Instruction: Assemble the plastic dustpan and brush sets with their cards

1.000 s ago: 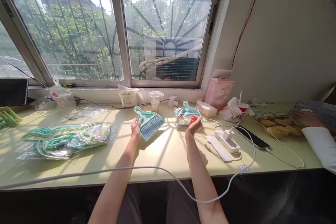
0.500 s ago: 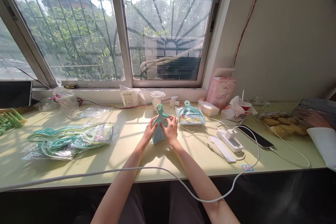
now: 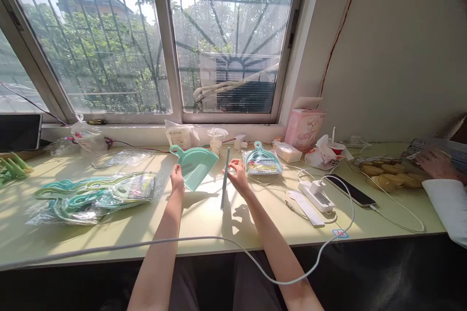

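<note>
My left hand [image 3: 177, 178] is closed on the side of a mint-green dustpan [image 3: 198, 166], held tilted with its handle loop toward the window. In my right hand [image 3: 238, 175] a small green brush [image 3: 225, 180] is pinched, turned edge-on so that only its thin side shows. A gap of tabletop lies between the two. Just right of the brush, a wrapped dustpan and brush set [image 3: 261, 161] rests on the table. More wrapped sets [image 3: 98, 192] in green and teal lie piled at the left.
A white cable [image 3: 204, 238] crosses in front of my forearms. To the right are a power strip [image 3: 316, 196], a phone [image 3: 350, 190] and a pink box [image 3: 304, 129]. Another person's hand [image 3: 436, 163] is at the far right, near a bag of round brown items [image 3: 392, 173].
The dustpan and brush were together between both hands. Now they are apart: the dustpan has gone left with my left hand, and the brush, in my right, has turned edge-on.
</note>
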### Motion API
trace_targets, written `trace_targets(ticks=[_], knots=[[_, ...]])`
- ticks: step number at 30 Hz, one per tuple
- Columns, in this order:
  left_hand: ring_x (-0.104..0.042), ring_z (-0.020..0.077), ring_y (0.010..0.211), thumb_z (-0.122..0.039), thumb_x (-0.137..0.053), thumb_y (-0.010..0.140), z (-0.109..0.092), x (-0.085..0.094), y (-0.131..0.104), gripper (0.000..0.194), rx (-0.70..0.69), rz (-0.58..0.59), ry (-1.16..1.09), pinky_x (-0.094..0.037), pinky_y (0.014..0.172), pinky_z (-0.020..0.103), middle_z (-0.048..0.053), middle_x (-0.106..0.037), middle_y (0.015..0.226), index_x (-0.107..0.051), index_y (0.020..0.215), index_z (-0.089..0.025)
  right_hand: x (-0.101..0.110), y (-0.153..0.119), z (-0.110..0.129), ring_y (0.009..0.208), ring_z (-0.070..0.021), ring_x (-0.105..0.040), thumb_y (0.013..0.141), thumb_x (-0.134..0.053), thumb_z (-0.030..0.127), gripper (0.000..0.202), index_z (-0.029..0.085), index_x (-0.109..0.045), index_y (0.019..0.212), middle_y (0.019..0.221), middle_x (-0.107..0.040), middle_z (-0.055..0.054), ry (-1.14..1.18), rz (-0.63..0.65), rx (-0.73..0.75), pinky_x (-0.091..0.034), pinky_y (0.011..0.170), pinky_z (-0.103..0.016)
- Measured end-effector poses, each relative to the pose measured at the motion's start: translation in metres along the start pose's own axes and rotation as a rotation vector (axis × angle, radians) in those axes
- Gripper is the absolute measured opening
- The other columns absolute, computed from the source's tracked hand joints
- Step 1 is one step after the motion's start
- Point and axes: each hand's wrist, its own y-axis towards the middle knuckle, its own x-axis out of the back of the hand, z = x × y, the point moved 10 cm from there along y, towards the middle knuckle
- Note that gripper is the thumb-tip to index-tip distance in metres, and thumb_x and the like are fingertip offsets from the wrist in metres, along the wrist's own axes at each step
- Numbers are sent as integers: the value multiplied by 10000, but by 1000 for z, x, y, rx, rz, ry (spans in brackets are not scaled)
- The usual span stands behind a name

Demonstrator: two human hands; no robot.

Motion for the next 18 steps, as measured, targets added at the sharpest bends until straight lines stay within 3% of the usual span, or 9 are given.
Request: trace_targets(ticks=[3, 6, 9, 12, 15, 18], knots=[[-819, 343, 1115, -458, -845, 959, 10, 27, 19, 271, 140, 44, 124, -657, 1064, 481, 132, -850, 984, -818, 1028, -197, 18, 1, -5, 1434, -407, -591, 965, -812, 293, 85, 219, -796, 927, 1446, -707, -178, -247, -54, 25, -428, 1227, -539], [-829, 391, 1061, -311, -903, 837, 17, 25, 19, 147, 203, 181, 290, -643, 1036, 501, 136, -827, 850, -802, 825, -205, 22, 4, -21, 1272, -391, -687, 960, -807, 274, 124, 234, -781, 844, 1208, -801, -176, -442, -9, -41, -383, 1248, -559], [-824, 432, 1174, -243, -906, 798, 14, 18, 16, 148, 122, 230, 489, -612, 1079, 497, 171, -848, 893, -769, 740, -239, 14, 4, -40, 1074, -373, -748, 933, -845, 277, 218, 246, -761, 735, 901, -798, -132, -547, 139, -132, -430, 1172, -539], [-788, 419, 1297, -264, -855, 856, -5, 21, 18, 92, -64, 134, 593, -564, 1185, 494, 194, -881, 1063, -783, 799, -258, 9, 1, -50, 1003, -358, -787, 949, -866, 277, 258, 246, -782, 707, 748, -767, -96, -517, 247, -191, -477, 1065, -456], [-745, 415, 1379, -312, -785, 931, -20, 31, 21, 73, -164, 11, 657, -514, 1268, 509, 200, -875, 1206, -792, 882, -259, 12, 0, -43, 1101, -319, -810, 1040, -773, 210, 135, 243, -903, 1039, 1003, -877, -116, -510, 233, -161, -503, 1001, -371], [-723, 422, 1428, -265, -702, 968, -11, 26, 23, 104, -98, 82, 890, -517, 1264, 523, 224, -849, 1289, -798, 958, -225, 4, -3, -32, 1316, -281, -743, 1102, -613, 88, 368, 211, -858, 1348, 1356, -858, -145, -666, 298, -72, -520, 1004, -313]])
